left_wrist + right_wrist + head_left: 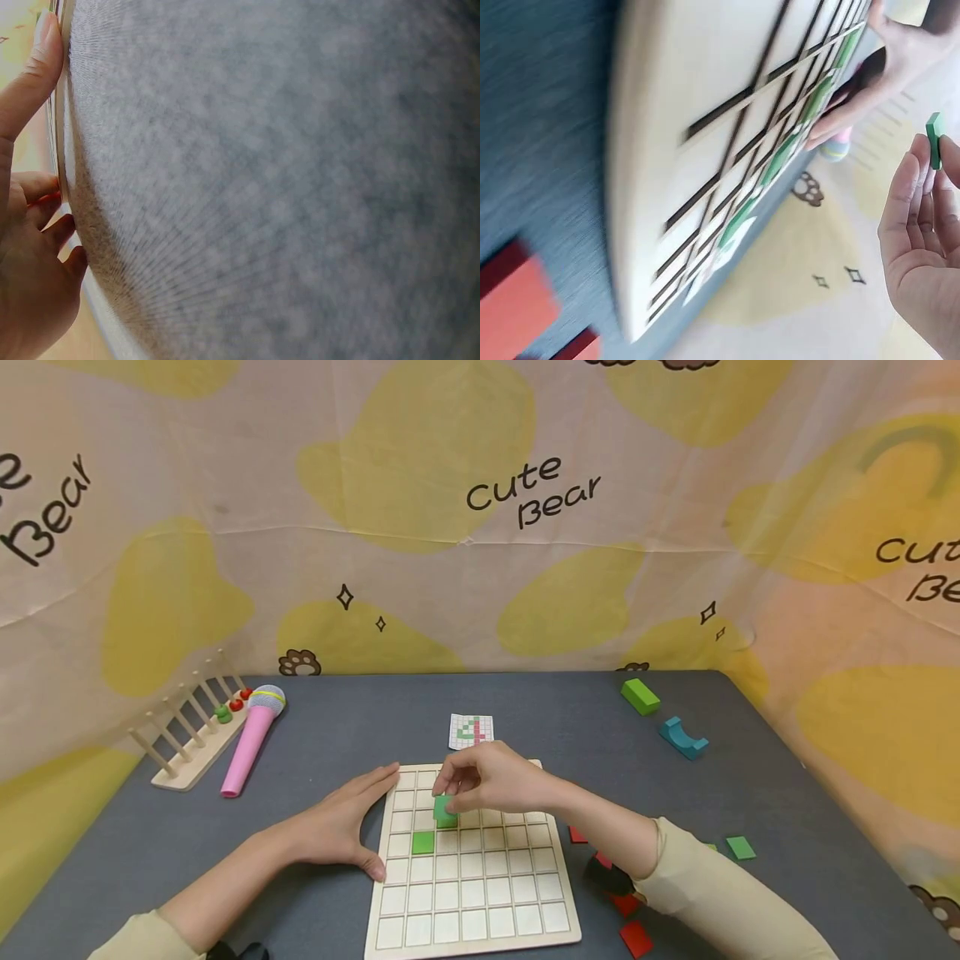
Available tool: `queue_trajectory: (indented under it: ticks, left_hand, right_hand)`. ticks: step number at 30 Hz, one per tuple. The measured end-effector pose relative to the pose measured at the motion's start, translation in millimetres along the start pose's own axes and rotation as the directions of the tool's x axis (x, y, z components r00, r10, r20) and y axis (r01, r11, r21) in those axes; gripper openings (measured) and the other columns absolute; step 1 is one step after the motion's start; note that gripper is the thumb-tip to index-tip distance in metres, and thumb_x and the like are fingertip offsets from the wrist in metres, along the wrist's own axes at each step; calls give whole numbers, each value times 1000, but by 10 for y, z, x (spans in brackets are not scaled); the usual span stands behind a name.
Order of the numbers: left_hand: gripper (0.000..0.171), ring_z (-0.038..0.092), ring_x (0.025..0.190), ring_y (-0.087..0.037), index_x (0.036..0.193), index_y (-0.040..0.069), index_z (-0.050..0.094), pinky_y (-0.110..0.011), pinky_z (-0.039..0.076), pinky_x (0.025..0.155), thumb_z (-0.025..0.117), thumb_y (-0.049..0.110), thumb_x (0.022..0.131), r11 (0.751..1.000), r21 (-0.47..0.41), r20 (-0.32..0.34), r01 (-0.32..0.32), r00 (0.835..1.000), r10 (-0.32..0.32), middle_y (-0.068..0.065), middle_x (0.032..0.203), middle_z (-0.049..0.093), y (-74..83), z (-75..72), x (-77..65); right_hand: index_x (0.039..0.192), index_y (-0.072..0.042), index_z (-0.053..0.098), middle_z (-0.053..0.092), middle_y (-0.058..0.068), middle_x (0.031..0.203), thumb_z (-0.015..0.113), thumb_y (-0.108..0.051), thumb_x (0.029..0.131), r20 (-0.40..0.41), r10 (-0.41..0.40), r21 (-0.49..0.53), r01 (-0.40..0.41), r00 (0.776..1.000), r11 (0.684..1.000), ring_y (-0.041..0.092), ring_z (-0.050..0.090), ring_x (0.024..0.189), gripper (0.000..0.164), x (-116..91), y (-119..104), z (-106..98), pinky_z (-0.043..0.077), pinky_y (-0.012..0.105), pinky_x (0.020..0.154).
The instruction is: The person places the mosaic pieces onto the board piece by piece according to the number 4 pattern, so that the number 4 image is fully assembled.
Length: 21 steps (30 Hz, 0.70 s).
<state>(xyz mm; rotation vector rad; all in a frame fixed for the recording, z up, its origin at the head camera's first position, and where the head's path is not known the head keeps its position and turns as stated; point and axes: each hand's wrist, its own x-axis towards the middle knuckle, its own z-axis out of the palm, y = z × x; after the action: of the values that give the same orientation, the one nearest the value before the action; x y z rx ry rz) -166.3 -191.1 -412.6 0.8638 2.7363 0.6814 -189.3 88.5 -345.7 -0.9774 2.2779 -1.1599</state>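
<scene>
In the head view a wooden grid board [517, 935] lies on the table. My right hand [491, 781] is over its upper left part and pinches a small green square tile [934, 141] between thumb and fingers. Another green tile [423, 842] sits in a cell just below and left of it. Several green tiles [780, 159] form a line along the board in the right wrist view; my right hand covers part of that line in the head view. My left hand [326, 827], thumb and fingers spread, rests along the board's left edge.
Behind the board lies a pattern card [483, 723]. Red tiles [636, 937] and a green tile [740, 847] lie to the right, partly behind my sleeve. A pink toy microphone [251, 743] and wooden peg rack [198, 752] stand left; a green block [640, 697] and blue arch [682, 739] back right.
</scene>
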Motion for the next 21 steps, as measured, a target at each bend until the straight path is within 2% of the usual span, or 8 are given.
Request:
queue_trajectory:
  ticks: [4, 8, 15, 21]
  left_hand:
    - [131, 30, 147, -45, 152, -1, 32, -65, 32, 112, 85, 66, 53, 1000, -10, 8, 8, 1000, -8, -20, 162, 28, 1, 0, 1]
    - [132, 30, 147, -45, 153, 0, 31, -65, 31, 112, 84, 68, 53, 1000, -15, 11, 11, 1000, -10, -19, 162, 27, -2, -3, -4]
    - [131, 29, 147, -46, 153, 1, 30, -66, 31, 112, 83, 69, 54, 1000, -26, 16, 11, 1000, -10, -19, 163, 26, -3, 1, -7]
    - [130, 31, 146, -46, 153, 0, 31, -66, 32, 111, 84, 66, 54, 1000, -13, -4, -8, 1000, 7, -21, 162, 28, 9, -2, -17]
  right_hand:
    - [97, -11, 73, 69, 0, 88, 75, -7, 84, 1, -39, 19, 39, 999, 999, 4, 62, 79, 15, 71, -66, 55, 53, 16, 76]
    - [95, -13, 73, 69, 0, 85, 75, -6, 83, 0, -45, 30, 45, 999, 999, 3, 62, 76, 14, 140, -117, 119, 53, 16, 73]
    - [93, -13, 74, 69, -5, 78, 72, -5, 84, 12, -3, 20, 3, 1000, 1000, 3, 65, 70, 13, 213, -146, 253, 52, 16, 69]
    - [89, -14, 75, 68, -8, 73, 71, -2, 81, 68, 46, -36, -44, 997, 998, -3, 59, 65, 15, 228, -127, 339, 49, 14, 64]
